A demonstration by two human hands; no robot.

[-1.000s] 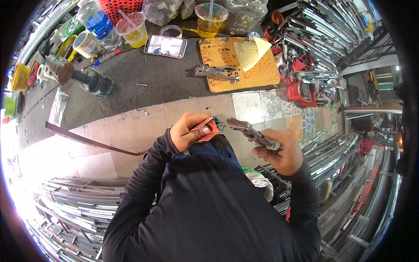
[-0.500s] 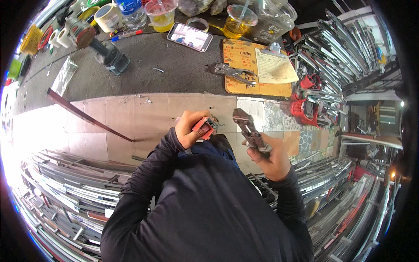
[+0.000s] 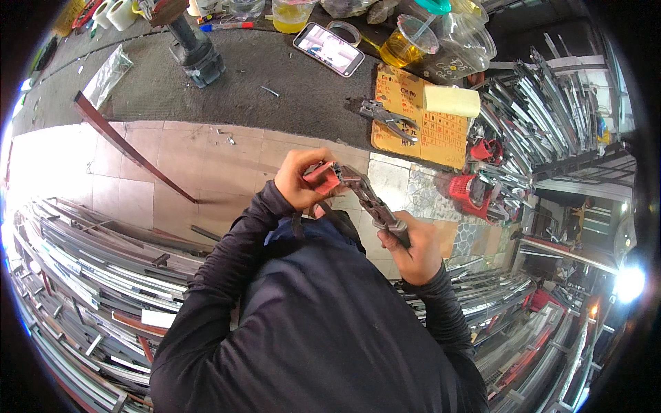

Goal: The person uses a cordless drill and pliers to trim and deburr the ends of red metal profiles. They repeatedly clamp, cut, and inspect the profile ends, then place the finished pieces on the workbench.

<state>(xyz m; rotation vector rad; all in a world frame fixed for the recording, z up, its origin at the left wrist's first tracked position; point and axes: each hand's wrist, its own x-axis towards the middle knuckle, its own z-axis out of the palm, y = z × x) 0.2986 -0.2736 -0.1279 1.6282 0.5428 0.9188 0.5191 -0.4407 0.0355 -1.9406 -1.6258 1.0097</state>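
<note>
My left hand (image 3: 297, 180) is closed around a short red metal profile (image 3: 322, 177), its open hollow end facing right. In my right hand (image 3: 418, 251) are worn metal pliers (image 3: 372, 201), gripped by the handles. Their jaws reach up and left to the profile's open end and appear to touch its edge. Whether the jaws bite on the metal is too small to tell. Both hands are held in front of my body, over the tiled floor.
A dark workbench (image 3: 241, 93) runs across the far side. On it are a phone (image 3: 329, 48), a yellow board (image 3: 420, 138) with other pliers (image 3: 390, 121) and curled paper (image 3: 452, 100), cups, and a power tool (image 3: 193, 51). A long brown bar (image 3: 131, 148) leans at left. Metal profiles (image 3: 89, 268) lie stacked nearby.
My right hand has brought the pliers left, so the jaws now meet the red profile's end. The profile has turned toward the right. The paper on the board has curled over. The view has shifted.
</note>
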